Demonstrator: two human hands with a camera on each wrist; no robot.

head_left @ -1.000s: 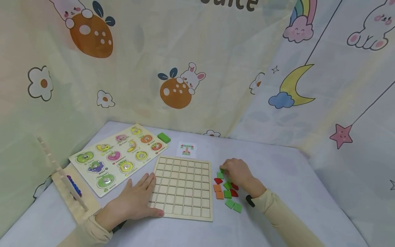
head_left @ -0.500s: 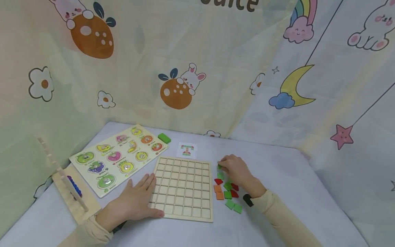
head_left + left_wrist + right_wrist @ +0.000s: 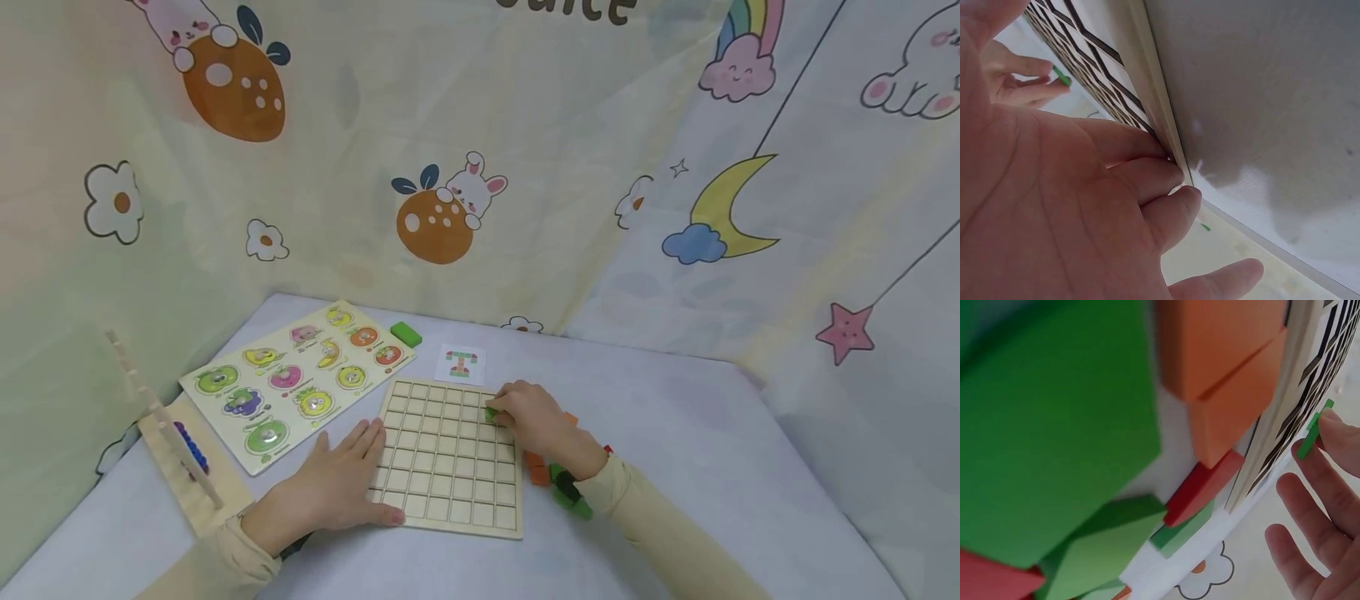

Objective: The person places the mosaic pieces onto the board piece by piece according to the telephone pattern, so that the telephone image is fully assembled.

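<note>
A wooden board with a square grid of shallow cells (image 3: 450,467) lies in the middle of the table. My left hand (image 3: 333,487) rests against its left side, fingers extended along the edge and thumb at the near corner. Over the board's upper right cells, my right hand (image 3: 536,421) pinches a green square tile (image 3: 491,414) between thumb and forefinger. In the right wrist view this tile (image 3: 1315,431) is held on edge, the other fingers loosely spread. Loose orange (image 3: 1235,350), red (image 3: 1204,487) and green tiles (image 3: 1060,425) lie beside the board, partly hidden by my right arm in the head view.
A small pattern card (image 3: 461,364) showing a T-like figure lies behind the grid board. Left of it are a fruit puzzle board (image 3: 288,400) and a green block (image 3: 407,334). A wooden stand with blue beads (image 3: 191,450) stands at far left. Printed cloth (image 3: 345,250) hangs behind.
My right hand has carried the green tile leftward from the loose tiles to over the board's upper right. The left hand has stayed on the board's edge. The head view has shifted slightly.
</note>
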